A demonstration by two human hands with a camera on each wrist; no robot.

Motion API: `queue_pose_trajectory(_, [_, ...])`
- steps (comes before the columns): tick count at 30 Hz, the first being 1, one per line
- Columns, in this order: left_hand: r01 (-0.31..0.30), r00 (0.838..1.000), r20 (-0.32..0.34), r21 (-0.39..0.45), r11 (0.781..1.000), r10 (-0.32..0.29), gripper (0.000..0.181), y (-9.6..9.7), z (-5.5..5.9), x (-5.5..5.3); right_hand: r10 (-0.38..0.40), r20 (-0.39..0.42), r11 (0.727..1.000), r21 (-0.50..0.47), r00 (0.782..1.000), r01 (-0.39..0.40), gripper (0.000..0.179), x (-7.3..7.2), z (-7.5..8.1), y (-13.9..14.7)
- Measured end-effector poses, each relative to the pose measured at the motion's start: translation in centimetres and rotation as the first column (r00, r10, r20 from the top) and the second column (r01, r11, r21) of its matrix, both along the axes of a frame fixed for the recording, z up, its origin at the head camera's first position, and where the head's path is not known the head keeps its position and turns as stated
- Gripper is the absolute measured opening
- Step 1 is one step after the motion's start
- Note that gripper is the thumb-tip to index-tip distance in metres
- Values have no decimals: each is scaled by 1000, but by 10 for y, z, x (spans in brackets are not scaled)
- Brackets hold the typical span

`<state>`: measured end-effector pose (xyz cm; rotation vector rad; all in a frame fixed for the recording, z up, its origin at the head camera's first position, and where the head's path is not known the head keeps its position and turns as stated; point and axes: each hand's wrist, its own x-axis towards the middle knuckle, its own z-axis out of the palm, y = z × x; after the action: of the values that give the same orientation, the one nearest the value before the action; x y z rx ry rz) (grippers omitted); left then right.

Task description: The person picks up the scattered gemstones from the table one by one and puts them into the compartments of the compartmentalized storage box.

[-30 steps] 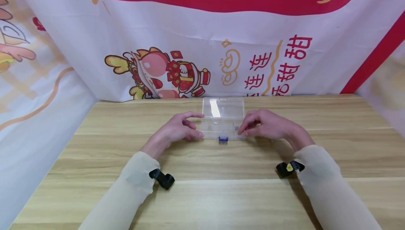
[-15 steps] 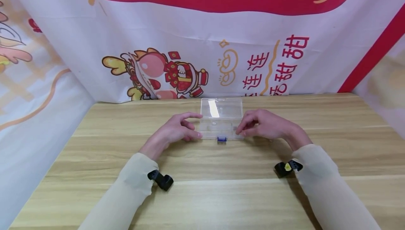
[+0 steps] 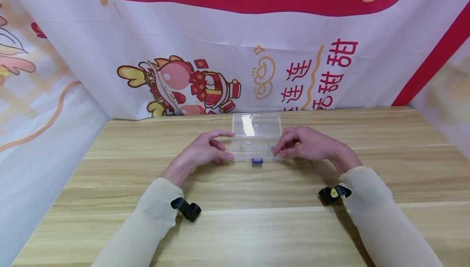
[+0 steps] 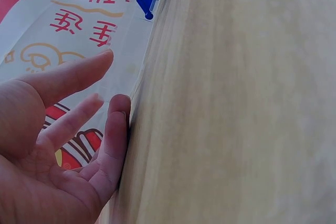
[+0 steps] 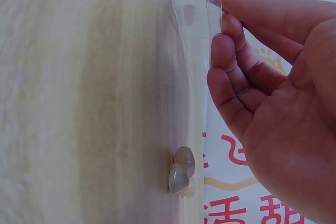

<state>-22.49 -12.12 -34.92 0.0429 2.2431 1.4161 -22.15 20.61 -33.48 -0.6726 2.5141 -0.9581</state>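
Note:
A clear plastic box [image 3: 251, 145] with a blue latch [image 3: 257, 161] on its front stands on the wooden table, its transparent lid [image 3: 257, 124] raised at the back. My left hand [image 3: 205, 148] spans the box's left end, relaxed fingers and thumb touching or nearly touching it. At the right end, my right hand [image 3: 306, 144] has curled fingers and pinches the side wall between thumb and index finger. Through the plastic a dark fingertip-like shape shows in the right wrist view; whether anything small is held there is unclear. Glossy greyish beads [image 5: 181, 170] lie on the table near this hand.
A printed cloth [image 3: 205, 30] rises directly behind the table [image 3: 235, 234], close to the lid, and more cloth hangs at both sides. Black camera mounts sit on the left wrist [image 3: 186, 209] and right wrist [image 3: 334, 193].
The whole head view has shifted slightly. Both hands and the box keep the same places relative to each other.

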Motion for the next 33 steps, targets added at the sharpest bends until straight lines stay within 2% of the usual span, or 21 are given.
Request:
queue_pose_trajectory(24, [3,1000,-1,-2,1000,-3,63,0,0,-1,-10,0,1000,-2,1000,10,19,0,-1,2])
queue_pose_trajectory(33, [5,1000,-1,-7,1000,-5,63,0,0,-1,-35,18,996,-78,999,36,27,0,4,19])
